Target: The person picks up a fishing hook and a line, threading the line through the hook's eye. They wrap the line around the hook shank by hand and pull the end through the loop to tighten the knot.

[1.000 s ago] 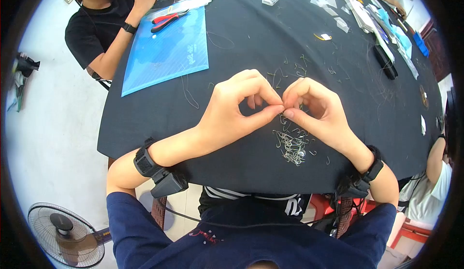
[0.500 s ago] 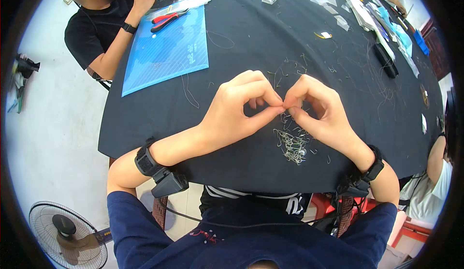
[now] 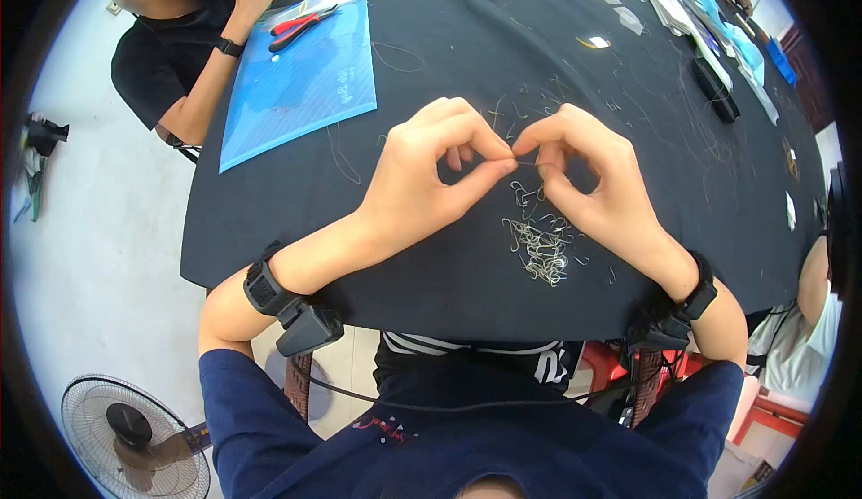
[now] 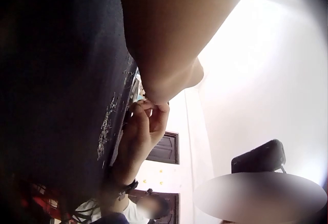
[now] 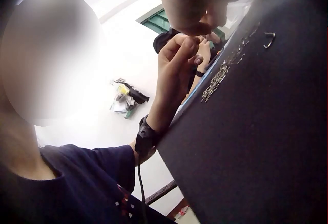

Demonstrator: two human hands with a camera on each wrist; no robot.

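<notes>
So both hands were up off the black tablecloth (image 3: 422,297), fingertips basically meeting, with a thin strand (image 3: 528,163) running across the little gap. The left hand (image 3: 422,153) had thumb and index squeezed right together on one end, no daylight between the tips. The right hand (image 3: 600,162) was curled in from the other side, index tip up against the left fingertips and thumb set back a touch, and it looked like the other end was pinched at that thumb. Can't tell if there was a hook on the strand, way too small to see. The bit that mattered, imo: the strand's long axis went side to side, pretty much straight from one pinch to the other, so any pull along it would've been a left-right thing. The pile of hooks (image 3: 543,252) sat lower on the cloth, on the wearer's side of the fingertips, and its long way ran roughly toward the body, so crosswise to the strand. Its top end was just under the right thumb, which made the right hand the nearer one. A few loose hooks (image 3: 512,118) lay past the fingertips, while the red-handled pliers (image 3: 296,30) were well apart, up on the blue folder (image 3: 301,95).
</notes>
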